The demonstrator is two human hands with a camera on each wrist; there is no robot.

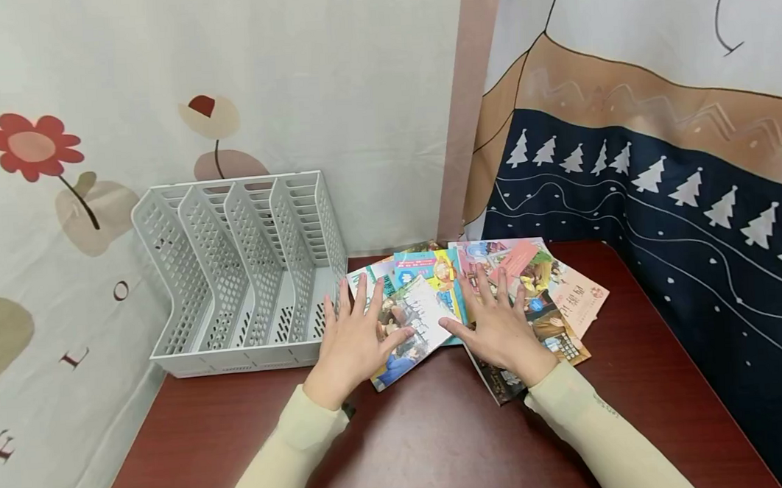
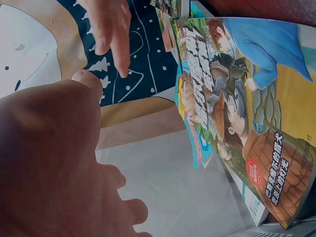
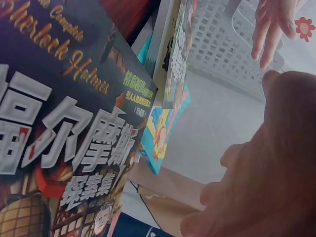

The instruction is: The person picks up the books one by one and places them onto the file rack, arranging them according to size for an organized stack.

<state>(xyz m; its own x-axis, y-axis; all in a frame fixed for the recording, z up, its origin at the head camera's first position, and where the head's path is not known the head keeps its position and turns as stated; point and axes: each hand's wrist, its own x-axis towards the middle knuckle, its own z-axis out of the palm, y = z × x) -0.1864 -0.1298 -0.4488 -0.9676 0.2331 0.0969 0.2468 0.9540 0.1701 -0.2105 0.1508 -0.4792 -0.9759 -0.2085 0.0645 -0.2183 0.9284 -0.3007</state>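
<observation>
My left hand (image 1: 353, 342), fingers spread, is over the left side of a loose pile of books. Nearest to it is an illustrated paperback (image 2: 237, 98) with a blue-clad figure and a brick pattern on its cover. Also with spread fingers, my right hand (image 1: 502, 334) is over the right side of the pile, above a dark Sherlock Holmes book (image 3: 74, 113). In the wrist views both hands look raised off the covers. Between and behind them are a blue-and-yellow book (image 1: 425, 263) and a pale pink book (image 1: 582, 296). Other covers are partly hidden.
A light grey slotted file rack (image 1: 238, 361) with several upright dividers stands left of the books. Beneath everything is a dark red wooden table (image 1: 402, 457). Patterned curtains (image 1: 384, 112) hang behind it and along the right side.
</observation>
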